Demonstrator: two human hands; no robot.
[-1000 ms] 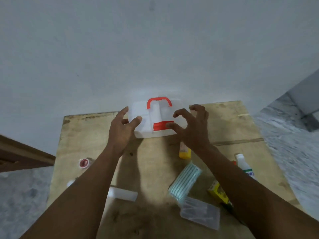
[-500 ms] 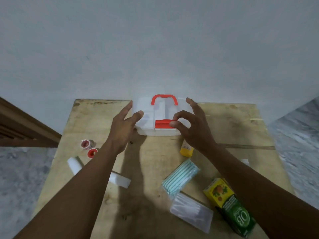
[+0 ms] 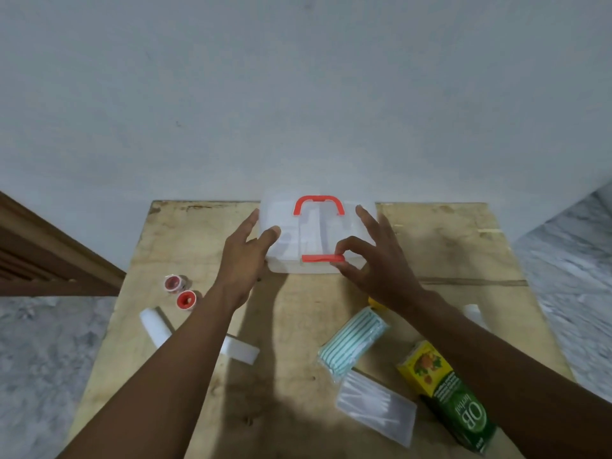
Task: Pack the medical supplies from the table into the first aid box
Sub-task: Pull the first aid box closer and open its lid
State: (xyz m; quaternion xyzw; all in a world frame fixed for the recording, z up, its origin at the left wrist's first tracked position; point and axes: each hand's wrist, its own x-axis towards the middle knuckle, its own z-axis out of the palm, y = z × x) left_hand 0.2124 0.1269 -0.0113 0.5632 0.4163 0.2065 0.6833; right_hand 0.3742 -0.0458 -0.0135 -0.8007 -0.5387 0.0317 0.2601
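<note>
Reaching forward over the desk [image 3: 447, 246], both bare arms stretch to the first aid box [image 3: 288, 226], which sits with its lid down at the far edge of the desk, against the wall [image 3: 298, 94]. Its red handle [image 3: 318, 202] lies flat on the lid.

The left hand [image 3: 241, 260] braces the box's left front corner, with straight fingers along the side wall and the thumb resting on the lid. The right hand [image 3: 381, 263] hovers over the front right part of the box. Its thumb and curled index finger pinch the right end of the red latch [image 3: 319, 258], and the other 3 fingers fan out above the lid.

Nearer the person, 2 tape rolls [image 3: 186, 299] and 2 white rolls [image 3: 155, 327] lie left of the arms. A striped mask pack [image 3: 352, 346], a clear pack [image 3: 377, 412] and a yellow-green carton [image 3: 443, 392] lie between and under the forearms.
</note>
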